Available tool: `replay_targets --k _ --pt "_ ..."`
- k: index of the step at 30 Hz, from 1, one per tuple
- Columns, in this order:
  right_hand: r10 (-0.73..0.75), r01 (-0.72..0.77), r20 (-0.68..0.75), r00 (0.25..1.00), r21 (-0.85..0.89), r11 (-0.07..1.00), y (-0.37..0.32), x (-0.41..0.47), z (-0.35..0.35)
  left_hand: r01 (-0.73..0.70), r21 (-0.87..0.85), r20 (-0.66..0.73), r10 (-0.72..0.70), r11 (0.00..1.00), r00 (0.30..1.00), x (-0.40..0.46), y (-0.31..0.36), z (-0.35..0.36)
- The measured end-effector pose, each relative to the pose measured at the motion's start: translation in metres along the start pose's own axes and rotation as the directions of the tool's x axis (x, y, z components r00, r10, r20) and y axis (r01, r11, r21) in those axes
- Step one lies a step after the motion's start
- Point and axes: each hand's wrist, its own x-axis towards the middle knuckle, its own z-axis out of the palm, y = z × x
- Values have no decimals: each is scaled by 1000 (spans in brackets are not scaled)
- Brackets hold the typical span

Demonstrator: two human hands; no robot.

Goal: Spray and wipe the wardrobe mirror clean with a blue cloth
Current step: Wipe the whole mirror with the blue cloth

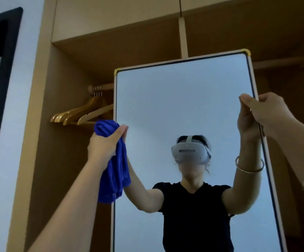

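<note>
Glass of the tall mirror (180, 106) stands between the two hands, its long axis running up and down, with the left hand (104, 146) at its left edge and the right hand (267, 110) closed on its right edge. The left hand clutches the bunched blue cloth (114, 171), which hangs just beside the frame, so I judge it the nearer hand for wiping rightward across the pane. No spray bottle is in view.

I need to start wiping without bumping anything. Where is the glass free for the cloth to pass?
The mirror glass is bare between the left hand, which bunches the blue cloth at the left edge, and the right hand gripping the right edge. Behind the left edge, wooden hangers crowd.
</note>
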Motion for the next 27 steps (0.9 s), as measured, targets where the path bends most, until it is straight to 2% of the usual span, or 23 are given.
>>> replay_targets --k 4,13,18,22,25,27 --pt "33 -33 9 999 6 999 -6 -9 1 64 59 -55 -61 996 997 -24 -47 -2" --pt "12 -9 -105 994 33 999 1 -12 8 125 85 -59 -121 989 991 -68 -113 -9" --pt "-104 98 -138 985 -47 994 8 -29 7 183 123 -71 -176 975 982 -92 -138 -16" --pt "-188 177 -153 970 -83 981 5 -55 7 173 133 -58 -167 976 984 -88 -132 -18" --pt "-409 396 -60 910 -158 904 -2 -88 15 105 79 -95 -97 991 991 -79 -103 -14" --pt "-431 434 56 901 -89 896 -17 -108 26 41 48 -120 -35 998 992 -70 -72 -10"
